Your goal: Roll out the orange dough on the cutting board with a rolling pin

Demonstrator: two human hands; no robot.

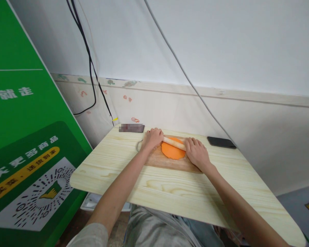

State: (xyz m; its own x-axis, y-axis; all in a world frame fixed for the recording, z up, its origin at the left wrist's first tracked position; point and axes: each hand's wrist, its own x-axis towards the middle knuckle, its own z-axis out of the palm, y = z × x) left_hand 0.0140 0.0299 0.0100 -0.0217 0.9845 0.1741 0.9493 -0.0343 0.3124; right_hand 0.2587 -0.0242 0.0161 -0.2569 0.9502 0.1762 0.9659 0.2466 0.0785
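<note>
A pale wooden rolling pin [174, 143] lies across a flat, roundish orange sheet of dough [171, 152]. My left hand [154, 138] is closed over the pin's left end, and my right hand [196, 151] is wrapped over its right end. Under the dough is a brown wooden cutting board [157, 162] with a metal handle [138, 145] at its left edge. Both palms face down, so the pin's ends are hidden beneath the fingers.
The board rests on a light wood-grain table [164, 188]. A dark phone [221, 142] lies at the back right and another dark flat device [134, 128] at the back left. A grey cable [180, 65] runs down the wall; a green printed panel [33, 113] stands left.
</note>
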